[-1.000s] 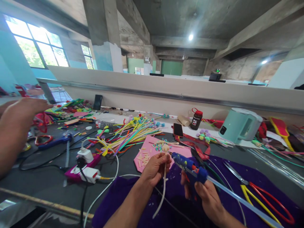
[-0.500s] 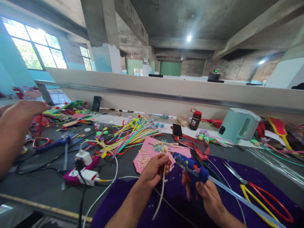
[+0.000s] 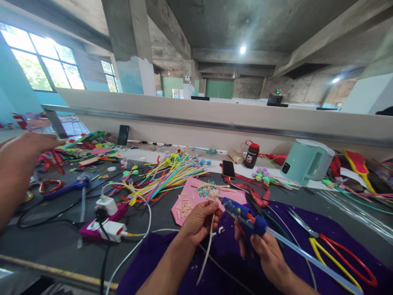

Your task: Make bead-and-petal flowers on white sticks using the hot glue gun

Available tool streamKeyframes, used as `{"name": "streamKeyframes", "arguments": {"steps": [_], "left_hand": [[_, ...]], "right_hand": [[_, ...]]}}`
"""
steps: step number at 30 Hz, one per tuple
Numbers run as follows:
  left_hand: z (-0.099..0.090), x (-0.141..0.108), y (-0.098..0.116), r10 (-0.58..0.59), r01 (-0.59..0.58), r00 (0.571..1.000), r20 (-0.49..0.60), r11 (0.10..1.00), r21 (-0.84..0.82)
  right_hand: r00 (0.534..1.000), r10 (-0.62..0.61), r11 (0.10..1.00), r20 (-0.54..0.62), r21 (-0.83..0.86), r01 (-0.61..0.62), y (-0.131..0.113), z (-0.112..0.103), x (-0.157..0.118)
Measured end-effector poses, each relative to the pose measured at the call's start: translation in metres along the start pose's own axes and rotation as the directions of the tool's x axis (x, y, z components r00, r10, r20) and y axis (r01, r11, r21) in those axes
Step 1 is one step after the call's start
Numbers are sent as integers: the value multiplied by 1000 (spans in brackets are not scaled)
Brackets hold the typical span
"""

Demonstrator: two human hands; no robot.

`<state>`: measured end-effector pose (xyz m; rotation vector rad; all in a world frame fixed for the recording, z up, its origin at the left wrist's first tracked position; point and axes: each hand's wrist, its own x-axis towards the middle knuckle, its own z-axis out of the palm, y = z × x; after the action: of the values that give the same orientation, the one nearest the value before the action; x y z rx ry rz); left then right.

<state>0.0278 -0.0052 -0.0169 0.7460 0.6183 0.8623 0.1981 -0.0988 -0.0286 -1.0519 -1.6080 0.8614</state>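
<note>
Centrally, left hand (image 3: 201, 221): thumb and fingers pinching cream stem (image 3: 209, 247) just under pale flower head (image 3: 214, 195), in front of pink sheet (image 3: 193, 186). Right hand (image 3: 267, 248): wrapped around grip of blue glue gun (image 3: 242, 211), nozzle at flower head, contact unclear; clear glue stick (image 3: 307, 256) protruding from rear. Scissors (image 3: 316, 235), red and yellow handles, on purple cloth (image 3: 333, 225).

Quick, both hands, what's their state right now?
Left hand: closed, fingertips pinching a pale stem.
Right hand: closed around a blue glue gun.
</note>
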Motion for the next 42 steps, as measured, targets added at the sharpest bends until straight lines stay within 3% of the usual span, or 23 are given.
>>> {"name": "streamKeyframes", "arguments": {"steps": [42], "left_hand": [[-2,0,0,5,-5,1000,1,1000,28]], "right_hand": [[1000,-1,1000,8,-3,1,8,-2,-1]]}}
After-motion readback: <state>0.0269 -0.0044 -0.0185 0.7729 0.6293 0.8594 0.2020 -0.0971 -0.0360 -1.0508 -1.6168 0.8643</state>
